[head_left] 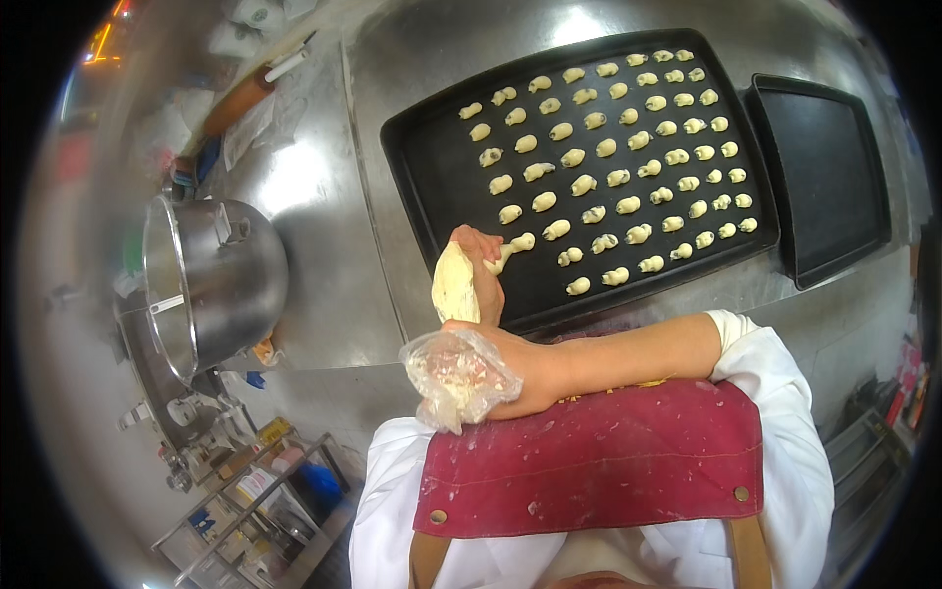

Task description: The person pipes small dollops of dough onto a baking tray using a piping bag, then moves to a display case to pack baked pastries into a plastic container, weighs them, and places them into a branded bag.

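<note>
A clear plastic piping bag [453,283] filled with pale yellow dough slants over the near left part of a large black baking tray [432,187]. My right hand [533,376] is closed round its upper end, where the crumpled, smeared plastic spreads out. Nearer the tip, my left hand [489,290] wraps the bag's side, its forearm mostly hidden beneath the right hand. The narrow tip [503,257] touches or nearly touches a small dough mound [524,241]. Rows of similar mounds [605,147], some with dark specks, cover much of the tray.
A second black tray [824,177] lies right of the first on the steel table [294,236]. To the left stands a steel mixing bowl [235,275]. A rolling pin [238,101] lies at the far left, and a metal rack [245,501] with packages stands lower left.
</note>
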Motion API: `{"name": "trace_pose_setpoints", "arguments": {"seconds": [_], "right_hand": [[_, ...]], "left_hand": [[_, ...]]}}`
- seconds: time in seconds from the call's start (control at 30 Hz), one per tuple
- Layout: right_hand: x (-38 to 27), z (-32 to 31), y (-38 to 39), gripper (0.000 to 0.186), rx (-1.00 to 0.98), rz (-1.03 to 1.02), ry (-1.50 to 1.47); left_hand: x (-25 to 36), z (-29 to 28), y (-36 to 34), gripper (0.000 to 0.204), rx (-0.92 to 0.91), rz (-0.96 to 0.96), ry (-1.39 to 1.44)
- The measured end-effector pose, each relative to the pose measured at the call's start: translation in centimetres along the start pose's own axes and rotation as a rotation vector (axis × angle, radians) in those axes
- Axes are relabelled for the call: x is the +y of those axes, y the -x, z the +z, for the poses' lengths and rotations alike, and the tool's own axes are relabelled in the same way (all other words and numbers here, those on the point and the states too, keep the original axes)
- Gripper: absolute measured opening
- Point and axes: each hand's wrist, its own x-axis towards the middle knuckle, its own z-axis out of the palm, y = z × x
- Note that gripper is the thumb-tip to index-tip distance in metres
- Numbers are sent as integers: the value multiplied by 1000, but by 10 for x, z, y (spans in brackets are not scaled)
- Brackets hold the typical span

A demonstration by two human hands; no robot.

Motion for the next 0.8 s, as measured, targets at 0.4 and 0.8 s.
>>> {"name": "trace_pose_setpoints", "arguments": {"seconds": [0.4, 0.8], "right_hand": [[-13, 5, 4, 17, -48, 22, -23], [-9, 5, 7, 16, -29, 14, 4]], "left_hand": [[-3, 9, 27, 43, -94, -129, 109], [-9, 1, 31, 42, -19, -117, 32]]}}
